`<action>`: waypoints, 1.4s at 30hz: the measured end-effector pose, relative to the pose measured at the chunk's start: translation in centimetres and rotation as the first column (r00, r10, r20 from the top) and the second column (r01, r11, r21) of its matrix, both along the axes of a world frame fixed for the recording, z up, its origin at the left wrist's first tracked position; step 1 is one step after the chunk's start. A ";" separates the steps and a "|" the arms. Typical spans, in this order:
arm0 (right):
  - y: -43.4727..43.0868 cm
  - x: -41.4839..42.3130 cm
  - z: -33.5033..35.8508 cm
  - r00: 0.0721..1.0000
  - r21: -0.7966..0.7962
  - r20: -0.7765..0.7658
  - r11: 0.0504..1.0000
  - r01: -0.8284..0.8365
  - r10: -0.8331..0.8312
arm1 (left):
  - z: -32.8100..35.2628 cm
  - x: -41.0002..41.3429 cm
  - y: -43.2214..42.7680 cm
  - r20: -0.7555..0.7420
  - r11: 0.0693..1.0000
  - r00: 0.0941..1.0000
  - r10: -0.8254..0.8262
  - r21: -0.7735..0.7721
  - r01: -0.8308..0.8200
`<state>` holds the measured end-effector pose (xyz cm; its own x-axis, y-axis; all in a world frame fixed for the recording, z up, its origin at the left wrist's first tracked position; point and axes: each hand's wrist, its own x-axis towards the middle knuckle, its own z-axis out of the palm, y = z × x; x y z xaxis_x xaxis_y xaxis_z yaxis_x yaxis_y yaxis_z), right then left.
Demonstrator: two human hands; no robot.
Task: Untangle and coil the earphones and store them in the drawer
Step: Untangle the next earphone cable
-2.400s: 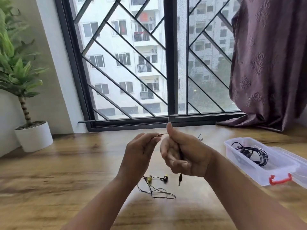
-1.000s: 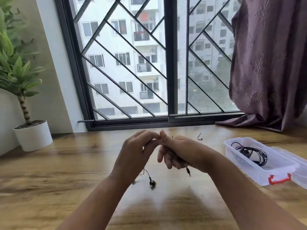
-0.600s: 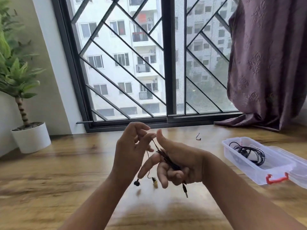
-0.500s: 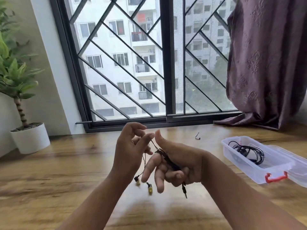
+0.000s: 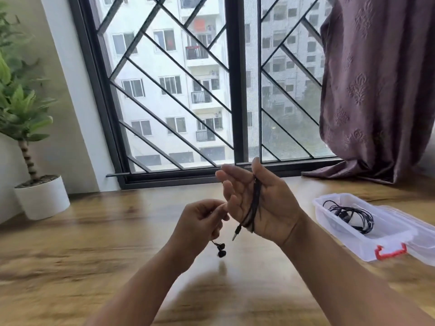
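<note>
Black earphones (image 5: 255, 203) are wound in several loops around my right hand (image 5: 259, 203), which is raised above the wooden table with its fingers spread and palm turned toward me. The jack plug (image 5: 236, 232) dangles below that palm. My left hand (image 5: 200, 224) is lower and to the left, pinching the cable's loose end; two black earbuds (image 5: 220, 250) hang beneath it. A clear plastic box (image 5: 386, 248) with a red latch stands open at the right, and another coiled black earphone set (image 5: 350, 216) lies inside it.
A potted plant in a white pot (image 5: 41, 197) stands at the far left of the wooden table (image 5: 94, 243). A barred window (image 5: 211, 90) runs along the back edge. A purple curtain (image 5: 381, 90) hangs at the right, its hem resting on the table.
My right hand has risen and turned upright with the cable wrapped around it. My left hand has dropped lower, drawing the earbud end down. The camera has tilted slightly.
</note>
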<state>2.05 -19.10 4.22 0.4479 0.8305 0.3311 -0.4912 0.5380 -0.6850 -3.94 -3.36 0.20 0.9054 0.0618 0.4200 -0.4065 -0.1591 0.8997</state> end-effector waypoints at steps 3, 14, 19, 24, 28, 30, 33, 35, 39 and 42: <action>-0.1 0.4 0.2 0.988 0.107 -0.128 0.989 0.104 -0.090 | -0.7 0.3 0.1 -0.066 0.987 0.998 -0.005 0.158 0.016; -0.2 2.5 -0.7 0.890 0.059 -0.167 0.896 0.439 -0.425 | -0.9 -0.2 -0.7 0.054 0.795 0.998 -0.011 0.607 -0.024; 0.1 2.7 -1.0 0.839 -0.010 -0.098 0.843 0.537 -0.536 | -0.4 -0.6 -0.8 0.136 0.724 0.988 -0.069 0.689 -0.044; -0.1 3.3 -1.3 0.785 -0.050 -0.083 0.789 0.613 -0.614 | -0.4 -0.8 -0.9 0.198 0.699 0.976 -0.085 0.710 -0.083; 0.4 3.3 -1.8 0.778 -0.137 0.063 0.767 0.627 -0.625 | 0.1 -0.6 -1.0 0.350 0.727 0.936 -0.047 0.654 -0.208; 0.8 3.0 -2.1 0.804 -0.172 0.126 0.785 0.595 -0.581 | 0.4 -0.7 -0.9 0.422 0.743 0.906 -0.033 0.616 -0.260; 1.6 2.5 -2.6 0.846 -0.210 0.165 0.820 0.532 -0.506 | 0.8 -0.7 -0.6 0.481 0.742 0.877 0.001 0.588 -0.323; 2.1 2.2 -3.0 0.869 -0.236 0.181 0.837 0.494 -0.461 | 0.9 -0.6 -0.5 0.499 0.727 0.866 0.032 0.583 -0.363; 2.9 1.6 -3.5 0.886 -0.287 0.207 0.840 0.460 -0.415 | 0.9 -0.6 -0.6 0.501 0.737 0.858 0.111 0.538 -0.409; 3.1 1.4 -3.6 0.896 -0.282 0.161 0.851 0.443 -0.413 | 0.7 -0.7 -0.9 0.452 0.779 0.869 0.203 0.463 -0.423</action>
<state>3.49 -15.96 0.62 0.7624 0.6292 0.1510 -0.1877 0.4384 -0.8790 -4.64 -4.21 0.92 0.6520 -0.0173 0.7580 -0.5181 -0.7402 0.4287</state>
